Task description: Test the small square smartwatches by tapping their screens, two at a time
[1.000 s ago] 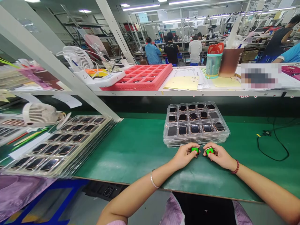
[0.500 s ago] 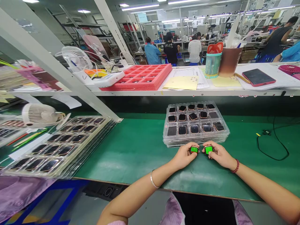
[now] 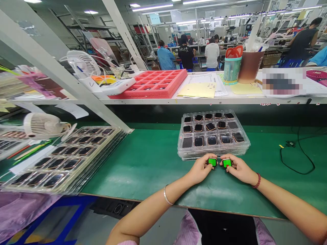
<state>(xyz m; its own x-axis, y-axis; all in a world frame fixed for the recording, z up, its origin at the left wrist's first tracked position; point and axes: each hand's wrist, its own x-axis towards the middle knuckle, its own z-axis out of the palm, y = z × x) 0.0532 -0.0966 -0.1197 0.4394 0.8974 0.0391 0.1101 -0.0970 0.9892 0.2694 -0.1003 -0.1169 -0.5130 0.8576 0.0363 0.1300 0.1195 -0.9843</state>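
Two small square watch faces with lit green screens are held side by side over the green table, a small gap between them. My left hand (image 3: pixel 201 169) grips the left watch (image 3: pixel 212 162), thumb at its lower edge. The right watch (image 3: pixel 227 163) is pinched in my right hand (image 3: pixel 240 169), its thumb over the lower right of the screen. Just beyond both hands stands a stack of clear plastic trays (image 3: pixel 214 150), its top one holding several dark-screened watches, with two compartments showing no watch.
More stacked trays of watches (image 3: pixel 58 161) lie at the left beside a white fan (image 3: pixel 44 126). A black cable (image 3: pixel 297 172) lies at the right. Above, a shelf (image 3: pixel 199 101) bears a red foam tray (image 3: pixel 155 85) and cups. Several people sit in the background.
Both watches are tilted slightly differently in my hands, and the left one's green screen shows more fully. My right thumb has shifted a little on its watch.
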